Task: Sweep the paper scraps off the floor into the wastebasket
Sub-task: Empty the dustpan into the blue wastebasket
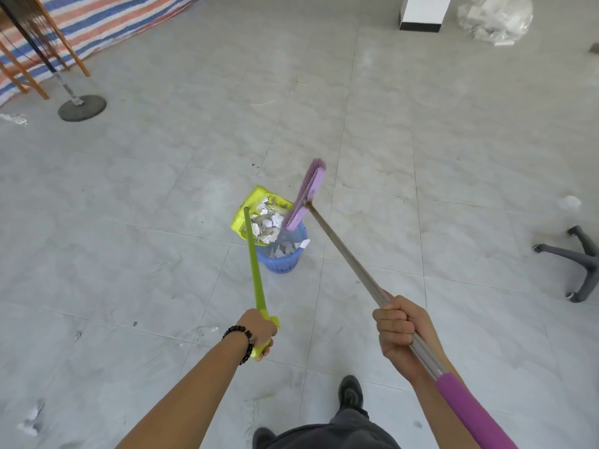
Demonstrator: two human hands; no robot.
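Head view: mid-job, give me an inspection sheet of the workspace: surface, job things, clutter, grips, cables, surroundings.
Surface: grey tiled floor, scuffed and dusty.
Job's things: yellow dustpan full of paper scraps, held at the blue wastebasket rim; more scraps inside the basket; purple broom head raised beside the dustpan.
Clutter: loose white scrap on the floor at right; bits at lower left; clear plastic heap far right.
Grips: left grip holds the dustpan's green handle; right grip holds the broom's metal pole.
Cables: possibly a thin dark cord among the wooden legs; unclear.
Surroundings: striped tarp, round-based stand, white pillar, office-chair base.
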